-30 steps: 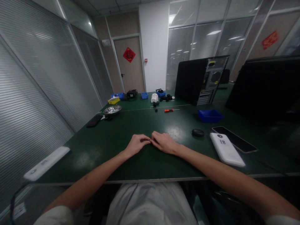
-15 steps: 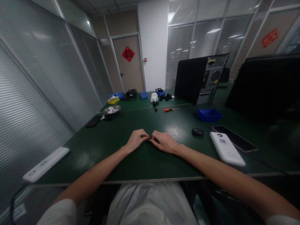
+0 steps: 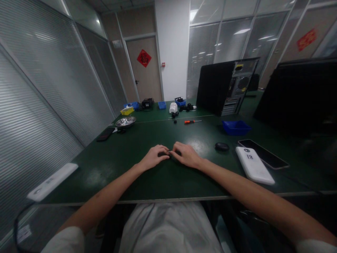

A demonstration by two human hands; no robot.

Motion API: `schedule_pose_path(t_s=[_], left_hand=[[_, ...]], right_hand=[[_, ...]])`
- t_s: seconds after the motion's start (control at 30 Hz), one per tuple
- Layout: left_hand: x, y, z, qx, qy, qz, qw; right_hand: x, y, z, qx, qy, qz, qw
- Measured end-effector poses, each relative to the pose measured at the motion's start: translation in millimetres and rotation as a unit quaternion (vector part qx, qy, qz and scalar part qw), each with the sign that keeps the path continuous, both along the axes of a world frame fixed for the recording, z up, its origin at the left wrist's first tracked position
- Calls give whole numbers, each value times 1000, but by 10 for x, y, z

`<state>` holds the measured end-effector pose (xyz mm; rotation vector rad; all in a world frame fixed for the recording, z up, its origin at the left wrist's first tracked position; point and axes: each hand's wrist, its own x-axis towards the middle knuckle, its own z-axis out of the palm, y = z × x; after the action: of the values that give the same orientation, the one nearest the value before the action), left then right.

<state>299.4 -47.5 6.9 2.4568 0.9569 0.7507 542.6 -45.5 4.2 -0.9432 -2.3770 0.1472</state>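
Note:
My left hand (image 3: 155,156) and my right hand (image 3: 186,154) meet fingertip to fingertip just above the green tabletop (image 3: 147,186). Both are closed in a pinch around something small and thin, partly pale, that shows between the fingertips. It is too small and too covered by the fingers to name. Beyond the hands lies an orange-handled screwdriver (image 3: 189,122), and a small black piece (image 3: 175,121) sits to its left.
On the right are a black mouse-like object (image 3: 222,147), a white case marked 18 (image 3: 254,167), a dark phone (image 3: 263,154) and a blue tray (image 3: 236,128). A metal bowl (image 3: 125,122) and another phone (image 3: 105,134) lie left; a computer tower (image 3: 226,88) stands behind.
The fingers have shifted their pinch: my left thumb now sits lower, apart from the index finger, and my right hand is more arched. The hands stay in nearly the same place.

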Motion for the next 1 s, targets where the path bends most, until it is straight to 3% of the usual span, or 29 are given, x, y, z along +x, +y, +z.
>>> schedule_pose_path(t_s=[0.13, 0.23, 0.33, 0.5, 0.63, 0.73, 0.87, 1.0], left_hand=[[-65, 61, 16, -14, 32, 19, 999], [-306, 148, 73, -34, 50, 32, 998], [-781, 260, 145, -89, 78, 102, 988], [-1761, 370, 205, -142, 125, 224, 956], [-2413, 381, 185, -117, 150, 312, 931], [-2838, 371, 147, -80, 168, 403, 896], [-3255, 313, 90, -36, 182, 495, 849], [-3404, 233, 53, -7, 192, 529, 826]], right_hand=[[15, -8, 20, -6, -3, 1, 1000], [24, -14, 34, -6, -3, 0, 1000], [23, -12, 32, -9, -3, 3, 1000], [11, -2, 17, -20, -9, 5, 1000], [4, -8, 17, -26, -16, 3, 1000], [-3, -15, 20, -29, -21, 5, 999], [-13, -19, 22, -31, -24, 7, 999], [-13, -14, 13, -30, -25, 7, 999]])
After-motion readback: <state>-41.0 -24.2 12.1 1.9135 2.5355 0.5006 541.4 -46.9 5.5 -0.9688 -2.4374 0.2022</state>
